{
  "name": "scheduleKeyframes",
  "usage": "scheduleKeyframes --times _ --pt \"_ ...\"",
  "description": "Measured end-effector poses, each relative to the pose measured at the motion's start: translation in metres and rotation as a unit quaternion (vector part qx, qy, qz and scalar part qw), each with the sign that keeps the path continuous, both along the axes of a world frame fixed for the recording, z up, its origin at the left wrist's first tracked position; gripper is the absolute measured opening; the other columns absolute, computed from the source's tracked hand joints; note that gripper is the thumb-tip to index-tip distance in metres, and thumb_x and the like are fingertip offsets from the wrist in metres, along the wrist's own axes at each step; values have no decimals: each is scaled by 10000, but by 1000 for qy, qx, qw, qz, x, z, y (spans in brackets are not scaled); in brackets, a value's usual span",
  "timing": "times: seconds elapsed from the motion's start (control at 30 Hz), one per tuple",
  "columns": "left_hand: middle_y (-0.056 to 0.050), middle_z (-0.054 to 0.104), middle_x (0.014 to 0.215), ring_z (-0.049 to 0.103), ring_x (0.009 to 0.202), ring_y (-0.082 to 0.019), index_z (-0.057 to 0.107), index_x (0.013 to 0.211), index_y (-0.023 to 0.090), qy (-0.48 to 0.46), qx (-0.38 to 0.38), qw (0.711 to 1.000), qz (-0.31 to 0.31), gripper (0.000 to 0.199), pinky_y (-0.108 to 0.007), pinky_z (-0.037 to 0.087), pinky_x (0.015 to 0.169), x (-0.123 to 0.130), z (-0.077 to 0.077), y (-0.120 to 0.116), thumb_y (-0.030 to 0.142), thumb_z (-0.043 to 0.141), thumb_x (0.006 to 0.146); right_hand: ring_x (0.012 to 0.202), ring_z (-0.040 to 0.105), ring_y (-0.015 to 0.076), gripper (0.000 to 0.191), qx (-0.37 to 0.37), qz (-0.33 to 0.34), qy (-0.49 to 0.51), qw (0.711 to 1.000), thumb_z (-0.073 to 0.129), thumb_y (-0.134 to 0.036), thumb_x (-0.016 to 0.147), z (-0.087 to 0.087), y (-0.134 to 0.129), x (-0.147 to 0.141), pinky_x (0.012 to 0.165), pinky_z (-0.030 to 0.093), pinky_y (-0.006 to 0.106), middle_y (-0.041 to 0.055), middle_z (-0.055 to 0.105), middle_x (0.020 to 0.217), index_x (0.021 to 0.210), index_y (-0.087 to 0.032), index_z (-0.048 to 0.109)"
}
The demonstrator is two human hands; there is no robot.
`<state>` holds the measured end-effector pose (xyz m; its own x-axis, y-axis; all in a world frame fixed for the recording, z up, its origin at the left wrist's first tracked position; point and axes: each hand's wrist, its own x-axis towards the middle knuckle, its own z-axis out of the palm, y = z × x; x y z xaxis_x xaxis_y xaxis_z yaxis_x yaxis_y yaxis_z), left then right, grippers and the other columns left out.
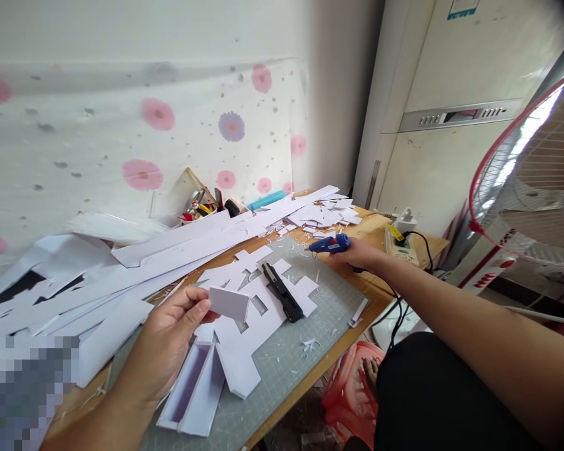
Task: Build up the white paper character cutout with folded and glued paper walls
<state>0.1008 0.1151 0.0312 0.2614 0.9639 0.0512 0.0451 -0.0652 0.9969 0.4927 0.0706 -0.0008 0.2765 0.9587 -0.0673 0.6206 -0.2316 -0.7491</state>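
Note:
Between the thumb and fingers of my left hand (181, 319) is a small white foam board piece (230, 303), held above the mat. My right hand (355, 255) grips a blue glue gun (329, 244) near the far right edge of the mat, its nozzle pointing left. Below my left hand lies a long, open-topped white foam board box (195, 391). A cut-out white board (244, 338) with rectangular holes is spread on the grey cutting mat (305, 369). Across it rests a black utility knife (282, 292).
Long white strips (169, 263) cover the table's left and back. Scraps (326, 213) are heaped at the far end. A power strip (401, 247) with cords sits at right. A fan (536, 181) stands at far right, a pink basket (352, 388) below the table edge.

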Motion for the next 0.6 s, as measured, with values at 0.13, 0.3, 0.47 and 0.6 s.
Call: scheduleKeyframes --times 0.13,0.3,0.47,0.6 --pt "32 656 803 630 709 -123 684 837 222 28 32 999 -25 374 -219 497 691 -4 -5 3 512 845 665 799 662 237 286 -41 48 -82 995 781 -408 668 4 -3 9 716 515 333 43 750 846 876 -220 726" --pt "30 642 802 647 685 -125 672 860 227 80 112 990 -39 244 -225 505 665 -9 -9 5 449 748 795 912 691 298 467 -73 68 -182 978 828 -425 592 28 -25 26 807 522 365 124 762 1034 979 -174 760" --pt "19 666 776 645 663 -129 689 886 233 111 179 977 -38 130 -232 526 643 -8 -9 1 357 687 848 957 670 339 457 -33 -10 -278 960 694 -341 714 65 -55 11 839 491 442 171 736 1069 1123 -142 731" --pt "8 696 817 660 709 -139 708 869 238 145 238 958 -72 58 -249 539 676 -3 -1 -6 277 668 855 716 654 209 290 110 -17 -199 974 592 -430 854 83 -65 -44 656 488 344 70 744 840 969 -209 742"
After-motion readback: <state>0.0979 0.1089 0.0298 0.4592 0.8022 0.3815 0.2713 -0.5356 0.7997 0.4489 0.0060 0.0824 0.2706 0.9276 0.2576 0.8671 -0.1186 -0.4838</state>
